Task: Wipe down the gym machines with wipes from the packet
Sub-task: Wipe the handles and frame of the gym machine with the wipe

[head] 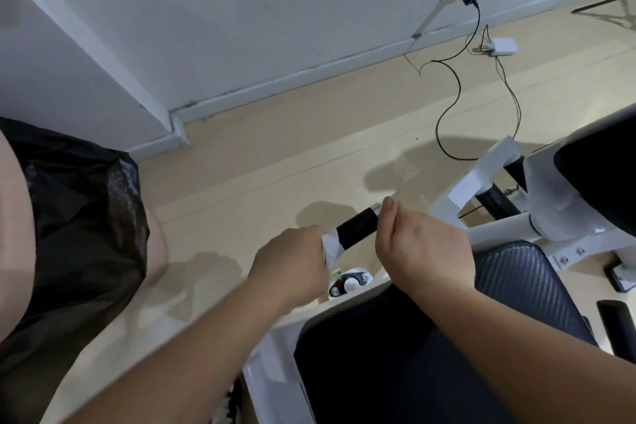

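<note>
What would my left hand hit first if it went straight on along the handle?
Probably the right hand, gripping the far end of the handle; only bare handle lies between it and the left hand holding the wipe.

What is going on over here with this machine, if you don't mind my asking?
A person is wiping down a white metal gym machine. Their left hand grips a white wipe wrapped around the near end of the machine's black foam handle, while the right hand holds the handle's far end near its metal tip. The black textured seat pad lies just below the hands. No wipe packet is in view.
</note>
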Action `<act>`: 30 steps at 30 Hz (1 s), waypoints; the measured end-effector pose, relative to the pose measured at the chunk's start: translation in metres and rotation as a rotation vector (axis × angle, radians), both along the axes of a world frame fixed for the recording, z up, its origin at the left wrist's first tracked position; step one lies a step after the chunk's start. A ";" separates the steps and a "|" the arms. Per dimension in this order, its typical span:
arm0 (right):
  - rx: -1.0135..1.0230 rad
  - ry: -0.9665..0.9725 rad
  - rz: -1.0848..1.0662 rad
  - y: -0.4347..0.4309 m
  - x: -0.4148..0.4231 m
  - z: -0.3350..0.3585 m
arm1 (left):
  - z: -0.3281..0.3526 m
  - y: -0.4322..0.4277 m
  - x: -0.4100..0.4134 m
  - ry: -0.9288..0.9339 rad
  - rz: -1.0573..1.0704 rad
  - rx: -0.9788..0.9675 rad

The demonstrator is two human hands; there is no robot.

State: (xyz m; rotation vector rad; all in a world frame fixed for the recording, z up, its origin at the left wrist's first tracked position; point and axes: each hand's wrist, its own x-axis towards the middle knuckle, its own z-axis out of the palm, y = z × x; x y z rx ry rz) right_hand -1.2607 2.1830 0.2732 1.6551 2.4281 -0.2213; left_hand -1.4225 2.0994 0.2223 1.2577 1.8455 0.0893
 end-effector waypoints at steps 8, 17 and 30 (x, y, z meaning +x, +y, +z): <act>0.010 -0.015 -0.023 0.000 -0.001 0.000 | 0.010 0.016 -0.015 -0.458 0.016 -0.290; 0.005 -0.021 -0.010 0.000 -0.003 0.002 | 0.010 -0.025 0.026 0.223 0.054 0.349; -0.028 0.029 -0.013 0.002 0.003 0.002 | 0.032 0.037 0.025 -0.127 -0.133 0.293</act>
